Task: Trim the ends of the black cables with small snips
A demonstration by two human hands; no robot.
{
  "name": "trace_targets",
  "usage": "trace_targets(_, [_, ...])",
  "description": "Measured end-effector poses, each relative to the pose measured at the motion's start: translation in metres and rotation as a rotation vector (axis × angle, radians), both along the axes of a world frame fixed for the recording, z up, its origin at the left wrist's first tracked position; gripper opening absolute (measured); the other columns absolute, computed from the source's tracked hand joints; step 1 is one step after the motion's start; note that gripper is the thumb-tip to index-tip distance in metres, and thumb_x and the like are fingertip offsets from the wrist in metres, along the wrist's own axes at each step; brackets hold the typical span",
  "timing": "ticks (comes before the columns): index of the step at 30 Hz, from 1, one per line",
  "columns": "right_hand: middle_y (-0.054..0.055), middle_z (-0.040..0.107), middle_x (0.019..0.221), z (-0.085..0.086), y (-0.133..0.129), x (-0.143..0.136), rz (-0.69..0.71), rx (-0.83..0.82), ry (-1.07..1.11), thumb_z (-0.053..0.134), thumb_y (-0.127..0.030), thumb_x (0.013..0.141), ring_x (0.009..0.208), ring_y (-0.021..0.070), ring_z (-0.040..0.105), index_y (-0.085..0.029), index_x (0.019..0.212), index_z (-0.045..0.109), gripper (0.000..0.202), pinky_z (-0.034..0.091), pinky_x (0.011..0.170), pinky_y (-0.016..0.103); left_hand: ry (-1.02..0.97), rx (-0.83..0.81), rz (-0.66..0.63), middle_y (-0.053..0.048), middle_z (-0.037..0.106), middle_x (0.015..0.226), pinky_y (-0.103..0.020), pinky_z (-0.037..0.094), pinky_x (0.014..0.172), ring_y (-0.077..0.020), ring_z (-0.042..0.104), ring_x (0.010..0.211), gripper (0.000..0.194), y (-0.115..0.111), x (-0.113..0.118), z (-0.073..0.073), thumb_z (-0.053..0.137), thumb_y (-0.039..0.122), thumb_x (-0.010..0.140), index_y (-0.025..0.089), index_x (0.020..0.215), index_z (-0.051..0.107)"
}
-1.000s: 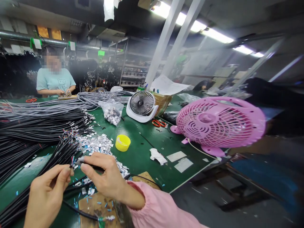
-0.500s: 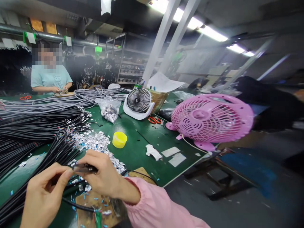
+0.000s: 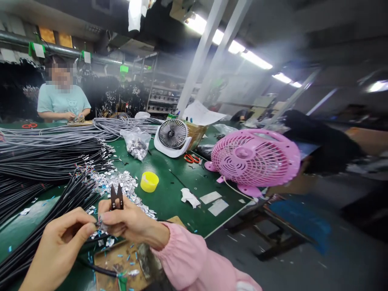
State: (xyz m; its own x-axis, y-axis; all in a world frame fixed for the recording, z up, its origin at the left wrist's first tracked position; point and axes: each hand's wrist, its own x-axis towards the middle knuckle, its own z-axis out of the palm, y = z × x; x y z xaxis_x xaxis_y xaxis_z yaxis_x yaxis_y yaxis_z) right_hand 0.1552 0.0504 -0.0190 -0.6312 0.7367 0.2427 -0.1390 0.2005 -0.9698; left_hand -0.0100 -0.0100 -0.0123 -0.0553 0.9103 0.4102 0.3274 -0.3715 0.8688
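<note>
My right hand (image 3: 130, 220) is wrapped round small dark snips (image 3: 117, 198), whose two pointed blades stand upward and apart. Its thumb and forefinger meet the fingertips of my left hand (image 3: 65, 238), which pinches a thin cable end with fine strands. Beneath both hands lie a worn wooden board (image 3: 115, 262) with blue scraps and a black cable (image 3: 101, 270). Left of them spreads a bundle of black cables (image 3: 66, 204), its stripped ends beside a heap of silver foil scraps (image 3: 124, 182).
On the green table (image 3: 169, 206) are a yellow tub (image 3: 149, 182), a white fan (image 3: 172, 135), a pink fan (image 3: 254, 157), orange scissors (image 3: 192, 158), paper pieces (image 3: 190, 197) and a plastic bag (image 3: 136, 143). Across the table a person (image 3: 64, 103) handles small items.
The snips have turned from pointing left to pointing upward in my right hand. My right thumb and forefinger now meet the cable end at my left fingertips. The view has shifted slightly.
</note>
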Motion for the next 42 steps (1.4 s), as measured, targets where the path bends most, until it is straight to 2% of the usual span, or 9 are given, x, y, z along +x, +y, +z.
trace_targets(7, [-0.005,0.042,0.056,0.007,-0.010,-0.006,-0.315,0.097,0.011,0.066,-0.028,0.072,0.056,0.0101,0.035,-0.021,0.055,0.048,0.026,0.031,0.052,0.024,-0.024,0.016,0.253,0.004,0.059,0.052,-0.020,0.044,0.046,-0.0135,0.054,0.050,0.028,-0.008,0.009,-0.011,0.078,0.044,0.071,0.024,0.057,0.064])
trace_targets(11, [-0.007,0.039,0.048,0.008,-0.007,-0.010,-0.220,-0.219,0.004,0.058,-0.027,0.068,0.046,0.0078,0.031,-0.021,0.055,0.050,0.017,0.025,0.044,0.022,0.022,0.011,0.172,0.004,0.065,0.055,-0.019,0.046,0.044,-0.0138,0.057,0.048,0.021,-0.006,0.011,-0.007,0.073,0.044,0.074,0.025,0.066,0.072])
trace_targets(15, [-0.009,0.034,0.045,0.009,-0.001,-0.007,-0.367,-0.203,0.104,0.056,-0.028,0.067,0.042,0.0066,0.027,-0.022,0.053,0.044,0.019,0.021,0.040,0.021,0.106,0.049,0.098,0.003,0.059,0.049,-0.017,0.043,0.038,-0.0127,0.055,0.042,0.041,-0.004,0.008,0.005,0.063,0.055,0.083,0.024,0.057,0.070])
trace_targets(19, [-0.006,0.040,0.051,0.011,0.001,0.000,-0.564,0.101,0.169,0.053,-0.029,0.075,0.047,0.0093,0.035,-0.023,0.057,0.043,0.022,0.030,0.046,0.023,0.129,0.066,0.116,0.002,0.054,0.042,-0.016,0.041,0.034,-0.0114,0.050,0.036,0.057,-0.005,0.008,0.016,0.061,0.067,0.081,0.022,0.045,0.061])
trace_targets(23, [0.000,0.055,0.068,0.004,-0.004,0.001,-0.276,0.622,0.060,0.058,-0.023,0.083,0.063,0.0126,0.048,-0.020,0.069,0.057,0.014,0.044,0.061,0.025,0.135,0.019,0.117,0.001,0.058,0.043,-0.018,0.042,0.036,-0.0123,0.051,0.038,0.054,-0.005,0.009,0.015,0.060,0.064,0.080,0.022,0.046,0.064])
trace_targets(25, [-0.001,0.051,0.065,0.002,-0.006,0.000,-0.185,0.529,0.047,0.058,-0.030,0.089,0.059,0.0118,0.045,-0.021,0.067,0.053,0.024,0.043,0.057,0.024,0.123,-0.001,0.098,0.002,0.057,0.043,-0.018,0.040,0.036,-0.0118,0.047,0.038,0.053,-0.004,0.008,0.011,0.059,0.062,0.081,0.023,0.047,0.064])
trace_targets(30, [-0.007,0.033,0.050,0.000,-0.009,0.000,-0.050,-0.031,-0.010,0.061,-0.056,0.089,0.048,0.0094,0.033,-0.023,0.059,0.043,0.048,0.028,0.042,0.022,0.024,-0.061,0.058,0.001,0.057,0.049,-0.019,0.044,0.041,-0.0137,0.053,0.045,0.044,-0.007,0.011,0.008,0.070,0.060,0.074,0.023,0.051,0.066])
trace_targets(35, [-0.008,0.033,0.049,-0.005,-0.009,-0.003,-0.175,-0.183,0.012,0.073,-0.049,0.080,0.046,0.0080,0.029,-0.022,0.057,0.046,0.044,0.022,0.040,0.022,-0.104,-0.171,0.183,0.003,0.054,0.054,-0.021,0.036,0.039,-0.0120,0.045,0.047,0.040,-0.016,0.024,0.011,0.077,0.058,0.069,0.024,0.054,0.063])
trace_targets(42, [-0.009,0.036,0.048,0.008,-0.009,-0.002,-0.311,-0.363,0.152,0.077,-0.042,0.071,0.042,0.0051,0.024,-0.021,0.057,0.046,0.041,0.017,0.039,0.021,-0.106,-0.250,0.139,0.004,0.056,0.053,-0.021,0.036,0.041,-0.0117,0.045,0.046,0.043,-0.015,0.022,0.009,0.071,0.063,0.074,0.023,0.058,0.066])
